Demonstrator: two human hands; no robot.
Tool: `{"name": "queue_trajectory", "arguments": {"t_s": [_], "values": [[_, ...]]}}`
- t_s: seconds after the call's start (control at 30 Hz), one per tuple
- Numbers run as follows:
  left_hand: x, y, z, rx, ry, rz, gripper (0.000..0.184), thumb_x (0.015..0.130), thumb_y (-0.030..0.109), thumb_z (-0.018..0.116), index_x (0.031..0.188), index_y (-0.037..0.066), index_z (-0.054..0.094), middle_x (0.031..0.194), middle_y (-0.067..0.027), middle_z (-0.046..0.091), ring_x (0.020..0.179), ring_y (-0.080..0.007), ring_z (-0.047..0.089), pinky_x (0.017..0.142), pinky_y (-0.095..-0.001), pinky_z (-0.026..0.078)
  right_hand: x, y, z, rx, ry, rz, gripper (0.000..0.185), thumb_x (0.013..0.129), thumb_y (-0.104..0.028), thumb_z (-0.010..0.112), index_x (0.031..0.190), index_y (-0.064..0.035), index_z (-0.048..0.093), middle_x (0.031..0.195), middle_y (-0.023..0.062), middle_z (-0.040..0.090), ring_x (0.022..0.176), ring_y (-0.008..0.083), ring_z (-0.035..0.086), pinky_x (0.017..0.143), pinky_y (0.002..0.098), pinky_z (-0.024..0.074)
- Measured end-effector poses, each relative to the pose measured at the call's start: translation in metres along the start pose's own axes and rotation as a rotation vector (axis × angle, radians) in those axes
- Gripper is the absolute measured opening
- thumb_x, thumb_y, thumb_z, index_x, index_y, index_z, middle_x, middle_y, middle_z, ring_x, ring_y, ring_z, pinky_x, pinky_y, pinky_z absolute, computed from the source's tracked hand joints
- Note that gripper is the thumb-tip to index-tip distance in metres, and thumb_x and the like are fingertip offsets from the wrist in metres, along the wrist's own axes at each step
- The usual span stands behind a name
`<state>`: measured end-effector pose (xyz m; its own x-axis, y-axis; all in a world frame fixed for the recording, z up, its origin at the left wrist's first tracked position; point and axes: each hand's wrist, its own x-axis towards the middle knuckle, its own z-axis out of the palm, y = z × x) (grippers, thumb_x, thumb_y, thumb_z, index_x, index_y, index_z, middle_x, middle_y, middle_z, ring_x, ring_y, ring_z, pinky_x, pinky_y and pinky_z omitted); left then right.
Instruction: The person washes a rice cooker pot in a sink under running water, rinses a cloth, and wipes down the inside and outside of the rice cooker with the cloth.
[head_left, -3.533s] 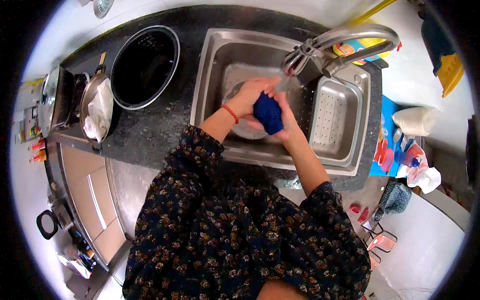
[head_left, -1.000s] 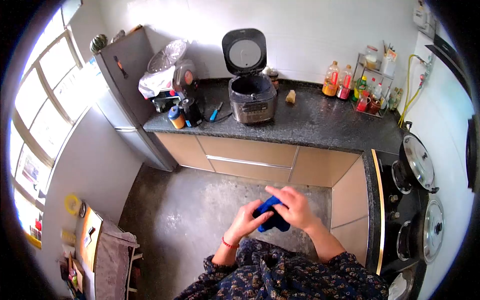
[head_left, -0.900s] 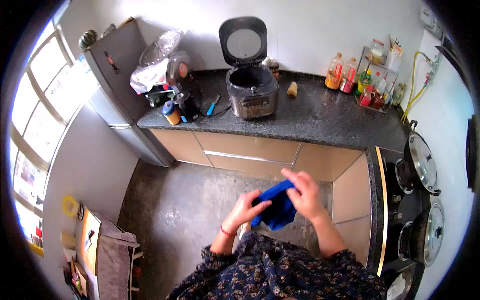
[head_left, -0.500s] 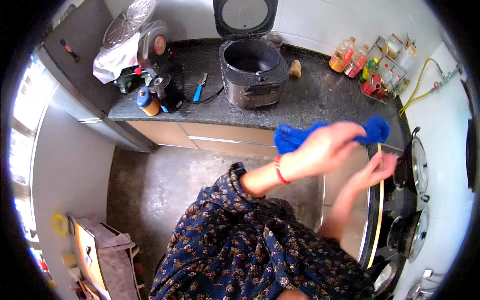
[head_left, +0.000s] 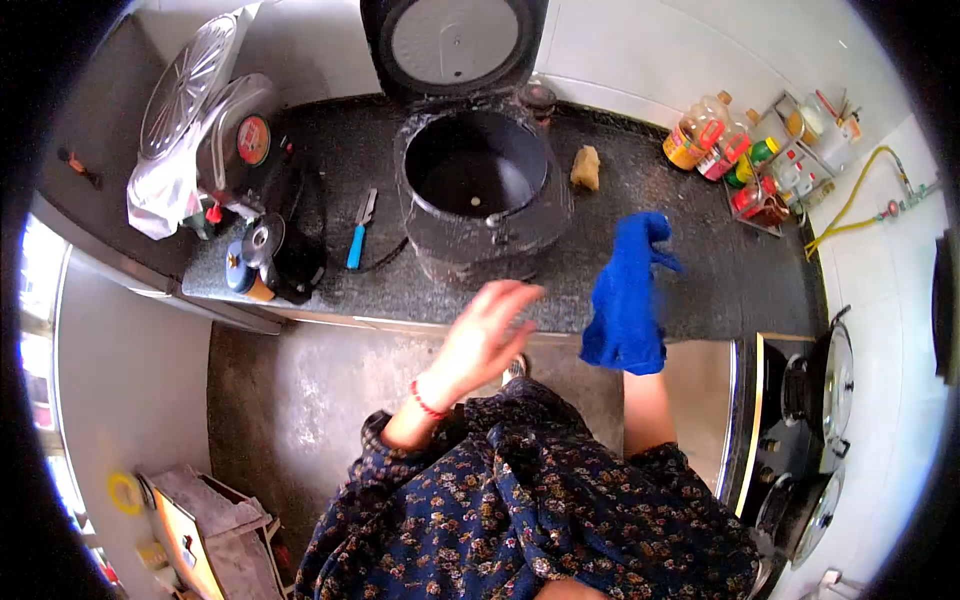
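A blue cloth [head_left: 625, 305] covers my right hand [head_left: 645, 384], in front of the counter's edge at right of centre. Only the wrist shows below the cloth; the fingers are hidden under it. My left hand [head_left: 488, 335] has its fingers apart and holds nothing, just below the front of the dark cooker [head_left: 478, 235]. The cooker stands on the counter with its lid [head_left: 457, 42] raised, and a small pale spot shows at the bottom of its black inside.
On the dark counter [head_left: 690, 270] lie a blue-handled tool [head_left: 358, 243] and a tan lump [head_left: 586, 168]. Bottles [head_left: 698, 132] and a rack [head_left: 782, 190] stand at the back right. Lidded pans [head_left: 832, 380] sit on the right-hand stove. A black jug [head_left: 275, 250] is at left.
The earlier sink view has given way to the cooker counter, now closer. The blue cloth, earlier between both hands, now covers my right hand. My left hand has let go and moved left.
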<state>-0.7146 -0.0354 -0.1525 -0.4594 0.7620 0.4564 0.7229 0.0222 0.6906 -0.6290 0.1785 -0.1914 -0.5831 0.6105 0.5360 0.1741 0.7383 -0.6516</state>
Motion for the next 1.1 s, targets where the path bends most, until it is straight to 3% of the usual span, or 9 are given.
{"name": "queue_trajectory", "arguments": {"t_s": [0.2,0.37,0.47,0.57,0.67,0.7,0.8,0.83,1.1], "values": [[0.017,-0.039,-0.022,0.252,0.394,-0.236,0.045,0.079,-0.001,0.064,0.123,0.001,0.054,0.121,-0.0172,0.053,0.113,-0.0321,0.053,0.097,-0.0397,0.042,0.050,-0.018,0.086,-0.341,-0.229,-0.252,0.049,0.088,-0.008,0.048,0.132,0.0105,0.037,0.125,0.0252,0.050,0.102,0.0345,0.057,0.087,0.0405,0.0465],[0.033,-0.064,-0.020,0.315,0.294,-0.311,0.049,0.080,0.002,0.066,0.126,0.001,0.052,0.129,-0.0189,0.050,0.120,-0.0340,0.049,0.101,-0.0410,0.040,0.091,-0.014,0.114,-0.535,-0.320,-0.280,0.050,0.088,-0.006,0.045,0.133,0.0123,0.036,0.126,0.0281,0.050,0.103,0.0368,0.057,0.087,0.0410,0.0470],[0.034,-0.081,-0.024,0.258,0.254,-0.382,0.050,0.079,0.007,0.068,0.126,0.001,0.052,0.128,-0.0178,0.051,0.120,-0.0338,0.049,0.100,-0.0406,0.041,0.122,0.013,0.134,-0.199,-0.231,-0.276,0.052,0.087,-0.006,0.044,0.135,0.0138,0.033,0.126,0.0304,0.049,0.105,0.0389,0.056,0.089,0.0419,0.0459],[0.032,-0.086,-0.030,0.241,0.181,-0.373,0.051,0.078,0.008,0.068,0.127,0.002,0.052,0.128,-0.0177,0.052,0.120,-0.0340,0.049,0.100,-0.0403,0.041,0.155,0.028,0.143,-0.208,-0.337,-0.588,0.047,0.089,-0.006,0.042,0.132,0.0136,0.037,0.129,0.0313,0.047,0.113,0.0412,0.050,0.099,0.0419,0.0392],[0.031,-0.087,-0.039,0.219,0.112,-0.369,0.052,0.079,0.006,0.067,0.128,0.002,0.051,0.130,-0.0171,0.051,0.121,-0.0335,0.048,0.102,-0.0390,0.040,0.189,0.040,0.162,-0.260,-0.707,-0.456,0.050,0.094,-0.010,0.039,0.139,0.0104,0.029,0.142,0.0236,0.036,0.133,0.0291,0.036,0.112,0.0367,0.0267],[0.032,-0.087,-0.042,0.185,0.103,-0.379,0.052,0.078,0.007,0.068,0.128,0.002,0.051,0.130,-0.0174,0.051,0.121,-0.0335,0.049,0.101,-0.0389,0.041,0.203,0.036,0.165,-0.309,-0.589,-0.608,0.051,0.095,-0.014,0.039,0.140,0.0060,0.030,0.142,0.0211,0.037,0.132,0.0282,0.037,0.112,0.0365,0.0273],[0.032,-0.092,-0.050,0.106,0.087,-0.365,0.052,0.079,0.007,0.067,0.127,0.002,0.051,0.129,-0.0177,0.051,0.119,-0.0334,0.050,0.100,-0.0386,0.042,0.224,0.030,0.183,-0.197,-0.605,-0.670,0.047,0.093,-0.016,0.042,0.136,0.0016,0.038,0.138,0.0213,0.042,0.130,0.0304,0.039,0.110,0.0380,0.0296],[0.031,-0.091,-0.051,0.085,0.088,-0.356,0.052,0.079,0.007,0.067,0.127,0.001,0.051,0.128,-0.0176,0.052,0.119,-0.0333,0.051,0.100,-0.0385,0.042,0.232,0.013,0.179,-0.196,-0.755,-0.577,0.039,0.092,-0.017,0.044,0.128,-0.0017,0.045,0.132,0.0220,0.046,0.124,0.0334,0.043,0.107,0.0395,0.0330],[0.030,-0.100,-0.069,-0.073,0.064,-0.274,0.048,0.081,0.008,0.065,0.126,-0.001,0.050,0.126,-0.0185,0.053,0.117,-0.0338,0.052,0.099,-0.0372,0.043,0.225,-0.016,0.218,-0.491,-0.570,-0.842,0.015,0.083,-0.014,0.050,0.089,-0.0042,0.060,0.094,0.0171,0.060,0.090,0.0317,0.057,0.081,0.0430,0.0456]]}}
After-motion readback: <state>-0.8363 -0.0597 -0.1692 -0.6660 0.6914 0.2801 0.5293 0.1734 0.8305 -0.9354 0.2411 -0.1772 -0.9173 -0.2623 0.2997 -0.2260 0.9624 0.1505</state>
